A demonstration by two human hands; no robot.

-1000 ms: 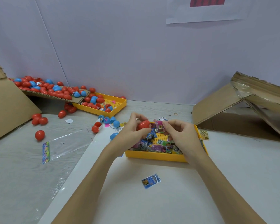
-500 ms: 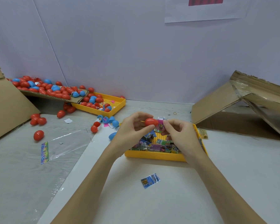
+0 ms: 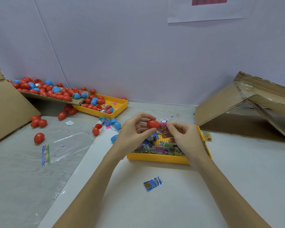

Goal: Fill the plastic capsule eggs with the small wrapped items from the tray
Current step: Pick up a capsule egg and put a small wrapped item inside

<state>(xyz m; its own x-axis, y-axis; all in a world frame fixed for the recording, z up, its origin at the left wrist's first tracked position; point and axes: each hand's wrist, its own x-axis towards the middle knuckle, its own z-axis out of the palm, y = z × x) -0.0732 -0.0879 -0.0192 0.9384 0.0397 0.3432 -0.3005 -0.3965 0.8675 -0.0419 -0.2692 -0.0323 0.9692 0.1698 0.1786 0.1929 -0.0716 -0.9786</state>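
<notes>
My left hand (image 3: 135,130) grips a red capsule egg half (image 3: 153,124) between thumb and fingers, above the near yellow tray (image 3: 156,157). My right hand (image 3: 184,137) pinches a pink wrapped item (image 3: 163,127) and holds it against the open side of the egg half. The tray holds several small wrapped items (image 3: 160,148) in green, purple and blue. One blue wrapped item (image 3: 153,183) lies alone on the white sheet in front of the tray.
A second yellow tray (image 3: 118,109) with red and blue eggs sits at the back left under a cardboard ramp (image 3: 56,97) piled with eggs. Loose eggs (image 3: 39,137) and a clear bag (image 3: 64,145) lie left. A tilted cardboard box (image 3: 247,109) stands right.
Both hands have risen slightly above the tray and come together. The pink item now meets the red egg half.
</notes>
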